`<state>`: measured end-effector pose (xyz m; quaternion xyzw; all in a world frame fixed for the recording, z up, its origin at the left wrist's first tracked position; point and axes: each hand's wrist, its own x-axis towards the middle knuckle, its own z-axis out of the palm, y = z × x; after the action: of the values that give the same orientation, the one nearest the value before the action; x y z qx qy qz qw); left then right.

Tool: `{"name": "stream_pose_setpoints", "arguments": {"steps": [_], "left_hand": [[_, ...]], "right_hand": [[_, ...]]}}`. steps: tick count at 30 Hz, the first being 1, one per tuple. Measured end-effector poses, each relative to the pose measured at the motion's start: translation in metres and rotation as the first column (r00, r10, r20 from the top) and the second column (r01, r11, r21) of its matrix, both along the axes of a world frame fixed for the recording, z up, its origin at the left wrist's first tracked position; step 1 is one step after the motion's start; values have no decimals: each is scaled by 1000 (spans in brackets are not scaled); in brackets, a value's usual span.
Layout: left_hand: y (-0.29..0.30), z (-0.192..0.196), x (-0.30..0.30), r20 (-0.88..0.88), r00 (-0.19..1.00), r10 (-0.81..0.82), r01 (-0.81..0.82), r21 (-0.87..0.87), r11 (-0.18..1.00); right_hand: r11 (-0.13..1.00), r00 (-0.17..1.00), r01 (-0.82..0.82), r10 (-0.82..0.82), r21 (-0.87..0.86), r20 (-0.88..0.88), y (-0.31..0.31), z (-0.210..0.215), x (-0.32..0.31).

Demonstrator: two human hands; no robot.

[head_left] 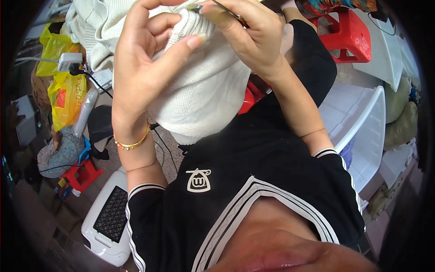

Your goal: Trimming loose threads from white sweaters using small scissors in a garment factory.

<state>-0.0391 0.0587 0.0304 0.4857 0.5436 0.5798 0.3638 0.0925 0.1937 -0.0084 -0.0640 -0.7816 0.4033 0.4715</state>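
Observation:
At the top of the head view, a cream-white knitted garment (pixel 201 97) hangs in front of my lap. My left hand (pixel 147 61) is closed on its ribbed edge, with the thumb lying on the knit and the fingers curled behind it. My right hand (pixel 251 34) grips a small metal tool that looks like thread snips (pixel 233 14). Its tip meets the ribbed edge beside my left fingers. Part of the tool is hidden inside my right hand, and the top of both hands runs close to the frame's edge.
More cream knitwear (pixel 97 27) is heaped at the upper left, near yellow plastic bags (pixel 68 99) and a white power adapter (pixel 70 61) with a black cord. A white appliance with a black grille (pixel 111 213) stands lower left. To the right are a red stool (pixel 346 38) and a white plastic bin (pixel 376 131).

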Motion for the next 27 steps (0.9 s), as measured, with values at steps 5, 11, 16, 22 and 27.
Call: {"name": "stream_pose_setpoints", "arguments": {"steps": [5,11,16,22,27], "left_hand": [[-3,0,-10,-14,999,45,-46,-64,997],[7,5,4,60,986,156,-151,-82,985],[9,3,6,91,972,214,-211,-47,976],[7,-3,2,86,969,230,-233,29,972],[6,-5,3,144,967,210,-220,51,974]], "right_hand": [[987,1000,-12,10,-158,-15,-6,8,1],[991,989,-133,133,0,-58,-1,7,6],[993,980,-50,70,-109,187,-4,4,23],[999,976,14,-24,48,215,-8,13,36],[995,985,29,-44,93,166,-8,14,35]]}}
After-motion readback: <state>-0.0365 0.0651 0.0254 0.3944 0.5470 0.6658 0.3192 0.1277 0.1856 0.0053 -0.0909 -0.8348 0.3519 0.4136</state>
